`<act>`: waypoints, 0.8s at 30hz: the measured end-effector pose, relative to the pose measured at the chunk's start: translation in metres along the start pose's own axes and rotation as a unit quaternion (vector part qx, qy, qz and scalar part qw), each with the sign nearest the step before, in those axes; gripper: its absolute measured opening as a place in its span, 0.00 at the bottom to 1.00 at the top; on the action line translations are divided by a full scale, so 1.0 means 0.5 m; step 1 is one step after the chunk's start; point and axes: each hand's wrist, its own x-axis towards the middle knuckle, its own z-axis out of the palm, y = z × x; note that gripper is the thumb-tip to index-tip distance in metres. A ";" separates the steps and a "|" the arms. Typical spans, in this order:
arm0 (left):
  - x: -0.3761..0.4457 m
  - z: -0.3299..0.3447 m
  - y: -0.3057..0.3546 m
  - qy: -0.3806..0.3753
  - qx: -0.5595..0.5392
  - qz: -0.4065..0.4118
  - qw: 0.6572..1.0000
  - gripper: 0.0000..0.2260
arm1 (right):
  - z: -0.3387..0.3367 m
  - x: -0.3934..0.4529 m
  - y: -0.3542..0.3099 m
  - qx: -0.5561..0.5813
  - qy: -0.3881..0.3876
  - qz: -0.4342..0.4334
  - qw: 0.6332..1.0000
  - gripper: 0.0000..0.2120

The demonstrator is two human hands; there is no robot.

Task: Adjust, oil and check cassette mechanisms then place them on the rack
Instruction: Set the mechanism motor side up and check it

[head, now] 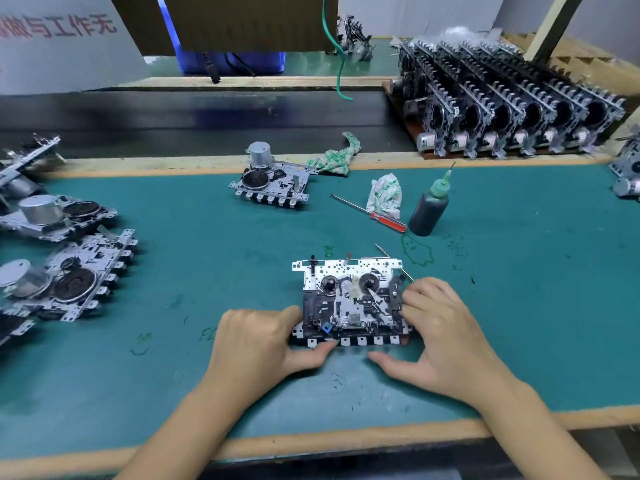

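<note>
While both hands braced it, the cassette mechanism (349, 303) lay flat on the tabletop (207, 258) near the front edge, reels up, probably for checking. Left hand (256, 341) gripped its left side, thumb at the keys; right hand (440, 327) curled over the right edge. Oil bottle (429, 209), screwdriver (370, 213) and rag (384, 195) sat behind; the rack (512, 109) was well apart, path unobstructed.

Green-matted workbench (207, 258), black conveyor belt (173, 119), pale wall (450, 12)

Left-edge mechanisms (20, 168) blurred and cropped; right-edge mechanism (628, 168) cropped; left hand (256, 344) fingertips hidden
</note>
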 end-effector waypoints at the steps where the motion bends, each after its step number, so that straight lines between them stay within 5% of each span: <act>1: 0.000 0.001 0.000 0.004 0.006 -0.001 1.000 0.23 | -0.001 0.000 -0.002 0.009 -0.001 0.002 1.000 0.23; 18: 0.000 0.004 0.013 -0.023 0.012 -0.112 0.993 0.28 | -0.006 -0.001 -0.015 -0.004 -0.016 0.008 1.000 0.25; 24: 0.008 -0.004 0.002 -0.039 -0.052 -0.075 0.995 0.29 | 0.000 0.000 -0.028 -0.040 0.016 0.035 0.998 0.25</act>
